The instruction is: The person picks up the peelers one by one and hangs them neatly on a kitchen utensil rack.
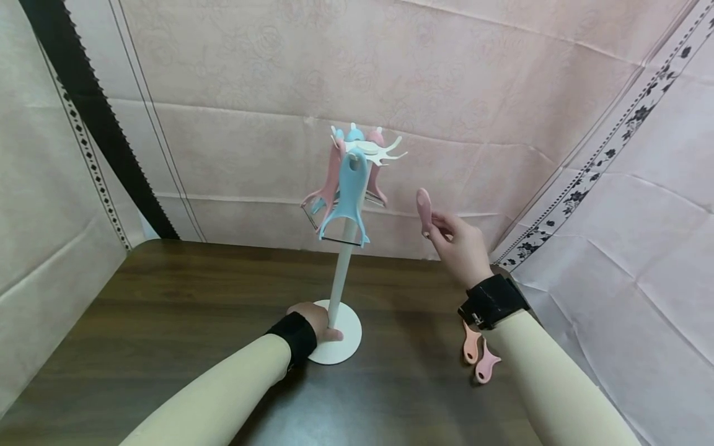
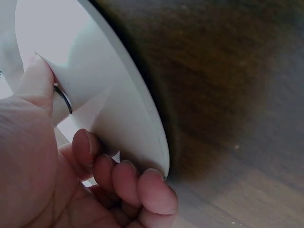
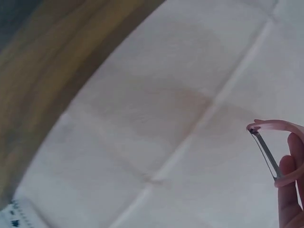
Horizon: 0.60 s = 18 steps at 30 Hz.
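My right hand (image 1: 458,244) pinches a pink Y-shaped peeler (image 1: 424,207) in the air, its rounded handle end up, to the right of a white stand (image 1: 339,282). The metal blade (image 3: 267,154) of this peeler shows at the edge of the right wrist view. Several blue and pink peelers hang from the stand's white hooked top, a blue peeler (image 1: 351,183) in front. Down at the round base (image 1: 347,337), my left hand (image 1: 313,319) grips the stand, thumb over the base's top and curled fingers (image 2: 156,192) at its rim.
An orange peeler (image 1: 471,345) and another pink peeler (image 1: 486,364) lie on the brown wooden table (image 1: 184,310), beside my right forearm. Pale patterned cloth (image 1: 251,173) hangs behind the table and along both sides. Some curved hooks (image 1: 393,152) on the stand's right bear nothing.
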Tool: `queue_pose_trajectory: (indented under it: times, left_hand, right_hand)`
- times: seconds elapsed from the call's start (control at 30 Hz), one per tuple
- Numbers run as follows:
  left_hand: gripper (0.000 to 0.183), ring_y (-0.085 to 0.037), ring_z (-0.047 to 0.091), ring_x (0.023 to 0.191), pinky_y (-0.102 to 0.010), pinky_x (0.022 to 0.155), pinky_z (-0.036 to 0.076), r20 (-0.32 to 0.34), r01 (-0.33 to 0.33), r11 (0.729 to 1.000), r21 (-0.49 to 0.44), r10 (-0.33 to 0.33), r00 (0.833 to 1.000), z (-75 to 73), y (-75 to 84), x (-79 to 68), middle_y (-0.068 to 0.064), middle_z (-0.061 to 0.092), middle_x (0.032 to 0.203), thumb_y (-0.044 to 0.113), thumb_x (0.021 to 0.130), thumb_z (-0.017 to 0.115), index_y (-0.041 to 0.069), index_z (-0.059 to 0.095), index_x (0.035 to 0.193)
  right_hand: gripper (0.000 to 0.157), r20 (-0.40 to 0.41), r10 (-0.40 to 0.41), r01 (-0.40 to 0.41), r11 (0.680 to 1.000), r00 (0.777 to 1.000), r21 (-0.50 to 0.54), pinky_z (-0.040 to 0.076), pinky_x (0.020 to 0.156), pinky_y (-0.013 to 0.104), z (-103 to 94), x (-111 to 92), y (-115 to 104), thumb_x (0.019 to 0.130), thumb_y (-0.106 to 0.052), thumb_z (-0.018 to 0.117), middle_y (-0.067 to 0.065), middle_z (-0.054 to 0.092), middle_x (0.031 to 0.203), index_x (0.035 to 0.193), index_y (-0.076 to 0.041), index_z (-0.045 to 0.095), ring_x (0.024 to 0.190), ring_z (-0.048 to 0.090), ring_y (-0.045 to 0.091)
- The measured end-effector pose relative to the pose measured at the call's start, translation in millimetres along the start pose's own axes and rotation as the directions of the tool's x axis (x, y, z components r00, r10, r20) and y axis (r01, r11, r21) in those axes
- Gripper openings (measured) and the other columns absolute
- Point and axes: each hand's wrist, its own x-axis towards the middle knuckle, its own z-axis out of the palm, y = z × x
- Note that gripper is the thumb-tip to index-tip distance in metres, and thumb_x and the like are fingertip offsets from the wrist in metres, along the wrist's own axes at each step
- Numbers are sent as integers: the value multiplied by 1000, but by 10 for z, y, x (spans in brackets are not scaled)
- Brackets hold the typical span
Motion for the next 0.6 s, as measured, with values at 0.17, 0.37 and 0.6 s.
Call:
queue_pose_trajectory:
  times: [0.17, 0.37, 0.6]
  left_hand:
    - [53, -17, 58, 67, -37, 66, 48, -1, 6, 1000, -2, -6, 1000, 29, -6, 28, 3, 60, 63, 66, 76, 68, 13, 71, 78]
    - [54, -16, 58, 66, -38, 64, 48, -3, 5, 1000, 13, -5, 1000, 70, -25, 59, 3, 60, 63, 67, 76, 67, 13, 71, 75]
    - [52, -17, 58, 67, -38, 65, 48, 1, 7, 1000, 7, -7, 1000, 46, -14, 45, 3, 61, 64, 66, 77, 67, 14, 71, 74]
  right_hand:
    - [17, -38, -71, 72, 997, 997, 35, 53, 82, 34, -38, 67, -227, 95, -16, 63, -1, 72, 92, 110, -10, 67, 91, 67, 11]
    - [20, -76, -116, 120, 992, 990, 40, 52, 78, 31, -108, 166, -443, 95, -18, 62, -1, 72, 96, 113, -8, 66, 91, 66, 9]
    - [21, -165, -196, 210, 975, 967, 69, 48, 71, 22, -155, 244, -787, 95, -18, 62, -2, 72, 98, 114, -8, 66, 92, 65, 7]
